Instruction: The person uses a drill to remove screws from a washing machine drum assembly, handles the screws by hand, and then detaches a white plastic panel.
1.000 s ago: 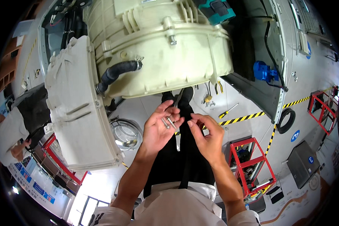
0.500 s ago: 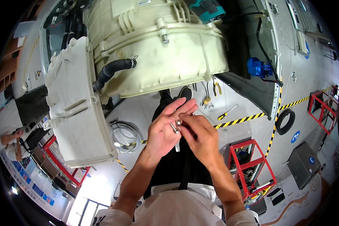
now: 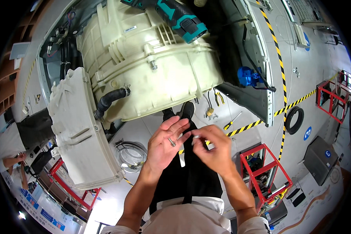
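Below a cream plastic tub (image 3: pixel 163 78), my left hand (image 3: pixel 163 148) is palm up, fingers loosely curled, holding a silver bolt (image 3: pixel 172 142). Just right of it, my right hand (image 3: pixel 214 152) has thumb and forefinger pinched on a small silver bolt (image 3: pixel 195 137), partly hidden by the fingers. A black hose (image 3: pixel 109 100) is clamped to the tub, and another bolt (image 3: pixel 153 64) stands in a boss on its rim. A teal and black power tool (image 3: pixel 183 23) lies on top of the tub.
A cream housing (image 3: pixel 82 132) flanks the tub. Pliers (image 3: pixel 218 97), a screwdriver (image 3: pixel 232 121), a round door (image 3: pixel 130 156) and a black ring (image 3: pixel 294 121) lie on the floor. Red stands (image 3: pixel 261 171) are at right. A co-worker's arm (image 3: pixel 9 162) shows at far left.
My right fingers closed on one of the bolts in my left palm and moved it rightward out of the palm. The view has shifted, showing more of the power tool.
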Motion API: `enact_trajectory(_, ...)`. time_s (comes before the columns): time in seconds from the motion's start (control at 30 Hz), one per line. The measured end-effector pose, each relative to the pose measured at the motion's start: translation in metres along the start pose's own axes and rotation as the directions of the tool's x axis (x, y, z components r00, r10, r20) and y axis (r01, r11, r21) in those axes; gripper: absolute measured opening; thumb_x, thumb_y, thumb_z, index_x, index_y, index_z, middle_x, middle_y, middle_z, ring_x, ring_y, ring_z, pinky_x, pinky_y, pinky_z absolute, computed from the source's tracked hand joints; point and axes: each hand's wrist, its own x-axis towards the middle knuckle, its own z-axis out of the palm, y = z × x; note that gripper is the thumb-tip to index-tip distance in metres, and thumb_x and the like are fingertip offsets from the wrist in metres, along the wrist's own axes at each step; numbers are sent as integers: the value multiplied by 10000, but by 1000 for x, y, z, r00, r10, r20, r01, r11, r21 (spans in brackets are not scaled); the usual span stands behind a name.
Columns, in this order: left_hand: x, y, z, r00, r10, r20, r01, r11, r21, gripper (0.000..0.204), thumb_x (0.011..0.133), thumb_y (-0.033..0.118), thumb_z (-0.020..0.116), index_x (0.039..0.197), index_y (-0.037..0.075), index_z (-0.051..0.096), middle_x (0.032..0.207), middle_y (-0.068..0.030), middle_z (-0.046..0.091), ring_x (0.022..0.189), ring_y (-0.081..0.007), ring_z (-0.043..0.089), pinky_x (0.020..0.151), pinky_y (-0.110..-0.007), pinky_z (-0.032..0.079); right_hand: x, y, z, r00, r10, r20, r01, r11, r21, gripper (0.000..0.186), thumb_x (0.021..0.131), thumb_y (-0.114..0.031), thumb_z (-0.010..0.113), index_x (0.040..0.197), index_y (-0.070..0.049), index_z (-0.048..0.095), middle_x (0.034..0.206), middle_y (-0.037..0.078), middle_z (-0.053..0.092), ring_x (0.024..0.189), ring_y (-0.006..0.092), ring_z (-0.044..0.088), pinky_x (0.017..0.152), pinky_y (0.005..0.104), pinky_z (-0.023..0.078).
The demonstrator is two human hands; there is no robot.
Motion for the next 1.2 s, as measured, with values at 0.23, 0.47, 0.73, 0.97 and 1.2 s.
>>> enact_trajectory(0.23,18,17,-52,961,30,-273,-19,999,46,258,807,29,453,1028,45,584,891,-41,572,432,-85,354,423,-232,311,61,11,-7,879,379,-289,-128,772,623,154,798,3,665,882,32,539,761,38,583,749,105,607,690,206,477)
enact_trajectory(0.47,36,38,-52,963,17,-268,14,993,114,240,834,57,478,1064,64,547,1131,-53,586,394,-52,301,413,-210,285,122,40,17,901,221,-374,-99,943,319,149,743,-73,719,812,15,621,700,31,621,613,61,533,586,206,442)
enact_trajectory(0.73,39,39,-68,971,74,-228,-46,991,128,231,861,49,469,1081,29,537,1229,-73,553,400,-45,283,417,-201,270,132,36,10,926,120,-359,-116,993,34,146,715,-87,723,817,-11,651,719,87,625,592,151,570,576,261,458)
enact_trajectory(0.97,42,43,-54,988,-9,-154,34,986,162,314,870,53,461,1179,17,501,1284,-214,493,404,-32,272,395,-184,289,132,38,11,921,64,-385,-75,997,-13,138,712,-64,721,832,-19,668,750,105,619,610,180,587,583,275,466)
enact_trajectory(1.2,46,43,-52,994,-91,-58,100,977,187,310,943,182,432,1218,46,481,1277,-209,498,412,-22,265,398,-169,283,137,47,20,888,-52,-456,46,999,-24,151,726,-71,722,859,-15,676,791,99,634,645,189,599,603,267,473)
